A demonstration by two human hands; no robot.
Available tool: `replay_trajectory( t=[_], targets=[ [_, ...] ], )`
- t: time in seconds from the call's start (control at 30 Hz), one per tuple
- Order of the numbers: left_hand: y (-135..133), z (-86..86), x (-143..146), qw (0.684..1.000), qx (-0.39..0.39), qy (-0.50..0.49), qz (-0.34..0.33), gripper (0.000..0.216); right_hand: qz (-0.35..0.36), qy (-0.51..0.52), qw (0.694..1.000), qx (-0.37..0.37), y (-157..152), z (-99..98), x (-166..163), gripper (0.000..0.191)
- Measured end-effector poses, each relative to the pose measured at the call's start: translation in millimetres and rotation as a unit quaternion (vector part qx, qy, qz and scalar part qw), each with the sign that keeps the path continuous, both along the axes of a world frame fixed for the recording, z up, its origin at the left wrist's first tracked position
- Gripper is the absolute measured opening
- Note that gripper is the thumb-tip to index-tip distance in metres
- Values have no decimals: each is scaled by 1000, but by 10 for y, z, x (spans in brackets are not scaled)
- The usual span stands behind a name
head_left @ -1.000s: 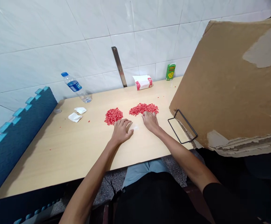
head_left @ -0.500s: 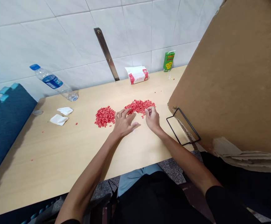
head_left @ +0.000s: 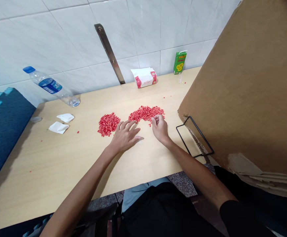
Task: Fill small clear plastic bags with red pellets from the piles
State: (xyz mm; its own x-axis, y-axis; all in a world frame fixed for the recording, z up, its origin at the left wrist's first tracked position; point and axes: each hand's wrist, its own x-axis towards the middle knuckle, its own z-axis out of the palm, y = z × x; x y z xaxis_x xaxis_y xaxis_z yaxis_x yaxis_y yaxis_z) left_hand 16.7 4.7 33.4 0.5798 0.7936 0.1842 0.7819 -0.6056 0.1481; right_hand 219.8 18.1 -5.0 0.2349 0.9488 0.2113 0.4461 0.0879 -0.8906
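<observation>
Two heaps of small red pieces lie on the pale wooden table (head_left: 59, 164): a smaller left heap (head_left: 107, 123) and a wider right heap (head_left: 145, 113). My left hand (head_left: 125, 135) rests flat on the table between the heaps, fingers spread, tips near the right heap's near-left edge. At that heap's near-right edge, my right hand (head_left: 159, 127) has its fingers curled together in a pinch. Whatever the pinch holds is too small to make out.
A large cardboard sheet (head_left: 244, 85) leans over the table's right side, with a black wire stand (head_left: 194, 136) at its foot. A water bottle (head_left: 49, 86), two white paper scraps (head_left: 60, 122), a tissue pack (head_left: 144, 77) and a green drink carton (head_left: 179, 62) sit behind. Blue foam mat (head_left: 2, 128) at left.
The view has shifted down and left. My right hand has gone from flat beside the right heap to a pinch at its edge. My left hand stays flat, fingers now reaching toward that heap.
</observation>
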Motion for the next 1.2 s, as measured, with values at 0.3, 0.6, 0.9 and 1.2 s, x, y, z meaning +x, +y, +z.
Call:
replay_trajectory(
  t=[0.3, 0.6, 0.9, 1.2],
  targets=[
    [-247, -121, -327, 992, 53, -95, 60, 23, 2, 9, 1000, 0, -20, 2, 11, 22],
    [-312, -263, -355, 984, 57, -111, 128, 32, 37, -7, 999, 15, -2, -42, 0, 20],
    [-216, -221, -164, 997, 20, 17, 77, 47, 38, 18, 999, 30, -23, -79, 5, 22],
    [-261, -244, -394, 995, 47, 1, 92, 40, 24, 34, 999, 24, -7, -97, 13, 22]
  ],
)
